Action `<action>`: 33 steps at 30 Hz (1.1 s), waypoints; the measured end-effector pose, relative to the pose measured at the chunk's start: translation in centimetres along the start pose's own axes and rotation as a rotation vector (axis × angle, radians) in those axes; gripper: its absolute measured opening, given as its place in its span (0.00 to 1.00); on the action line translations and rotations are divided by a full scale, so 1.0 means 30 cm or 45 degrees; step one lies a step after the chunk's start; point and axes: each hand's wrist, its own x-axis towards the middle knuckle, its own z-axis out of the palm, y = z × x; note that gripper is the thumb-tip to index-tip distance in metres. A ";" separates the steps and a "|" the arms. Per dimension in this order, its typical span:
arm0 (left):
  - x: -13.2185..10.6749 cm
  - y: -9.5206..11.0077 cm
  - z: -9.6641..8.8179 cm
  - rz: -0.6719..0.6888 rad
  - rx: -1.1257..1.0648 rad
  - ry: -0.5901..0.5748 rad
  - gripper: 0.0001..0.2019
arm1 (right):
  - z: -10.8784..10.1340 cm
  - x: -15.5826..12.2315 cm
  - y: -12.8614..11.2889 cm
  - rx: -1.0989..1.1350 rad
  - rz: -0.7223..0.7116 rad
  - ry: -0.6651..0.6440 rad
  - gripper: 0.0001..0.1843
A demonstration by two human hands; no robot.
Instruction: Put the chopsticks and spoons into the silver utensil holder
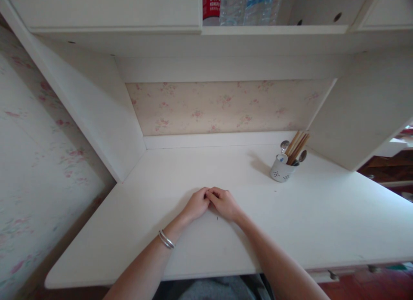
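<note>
My left hand (197, 203) and my right hand (224, 202) rest together on the white desk (135, 227), meeting at the fingertips. Both have their fingers curled in, and no object shows in either. The right thumb and fingers lie against the left fingers. Some fingers are hidden beneath the hands. Silver bangles (166, 239) circle my left wrist. Further back and to the right stands a white perforated utensil holder (281, 171) with wooden chopsticks (297, 146) and several metal spoons (303, 155) upright in it, apart from my hands.
White side panels (87, 98) rise at left and right of the desk. Overhead, a shelf (274, 30) carries clear plastic bottles (232, 7) and a red package (211, 5). Drawer knobs (333, 275) show below the desk's front edge at right.
</note>
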 end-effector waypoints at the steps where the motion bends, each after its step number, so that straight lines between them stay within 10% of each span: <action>1: 0.000 -0.002 0.000 -0.001 0.006 0.002 0.15 | 0.000 0.000 -0.001 0.001 0.003 -0.002 0.16; 33: 0.002 -0.008 0.000 -0.001 0.036 -0.004 0.15 | 0.000 0.000 -0.001 -0.016 0.016 0.000 0.17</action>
